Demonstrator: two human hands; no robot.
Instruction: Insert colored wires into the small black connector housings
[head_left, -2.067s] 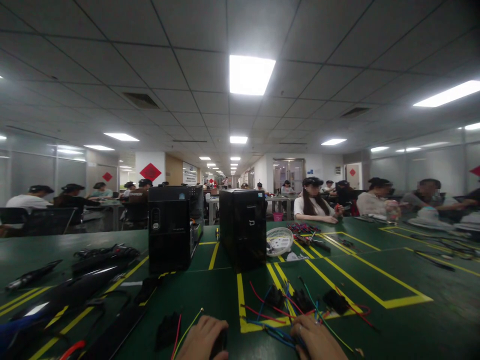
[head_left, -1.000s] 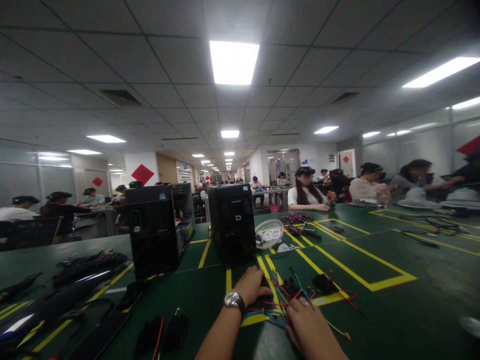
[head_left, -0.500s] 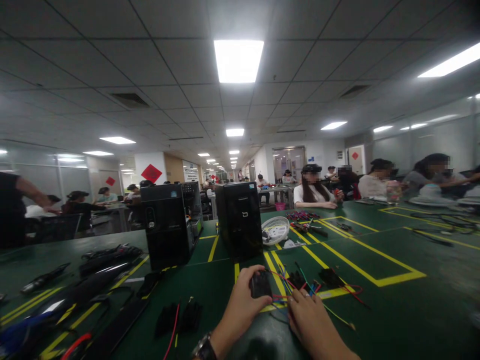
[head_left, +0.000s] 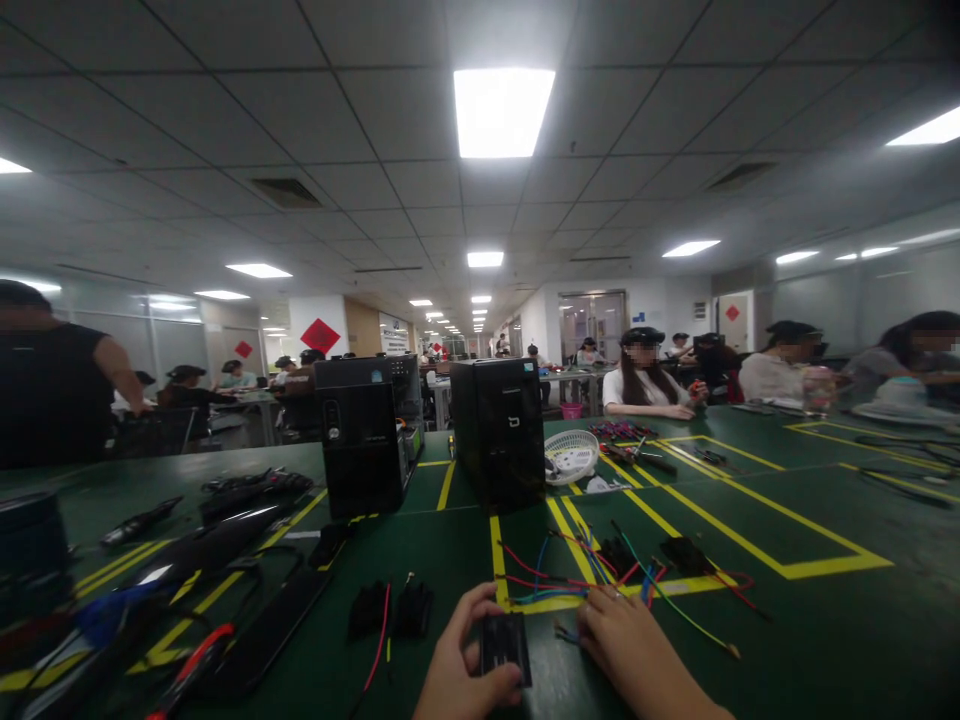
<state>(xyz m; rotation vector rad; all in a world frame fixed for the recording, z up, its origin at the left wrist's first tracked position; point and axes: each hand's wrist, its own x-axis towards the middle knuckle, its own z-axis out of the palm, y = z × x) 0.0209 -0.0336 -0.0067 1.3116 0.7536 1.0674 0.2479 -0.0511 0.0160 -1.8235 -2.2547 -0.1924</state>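
Observation:
Between the thumb and fingers of my left hand (head_left: 471, 665) is a small black rectangular plastic block (head_left: 505, 645), its slots facing up. My right hand (head_left: 634, 640) rests just to the right, fingers curled over a bundle of coloured wires (head_left: 551, 583). Red and blue strands stick out to its left, and a short dark wire end (head_left: 568, 633) shows below its fingers. A green wire (head_left: 679, 590) runs past it on the right. More black blocks lie beyond the wires, one of them (head_left: 682, 553) at the right. The right fingertips are partly hidden.
Two black computer towers (head_left: 361, 440) (head_left: 501, 435) stand ahead. A white basket (head_left: 571, 457) sits beside the right one. At left lie black blocks (head_left: 412, 605), a red wire (head_left: 381, 645) and dark cables (head_left: 259, 480). A person (head_left: 645, 380) sits across the green table (head_left: 787, 640).
My left hand has drawn the black block back toward me, apart from the wires. My right hand stays over the wires. The view has turned slightly left.

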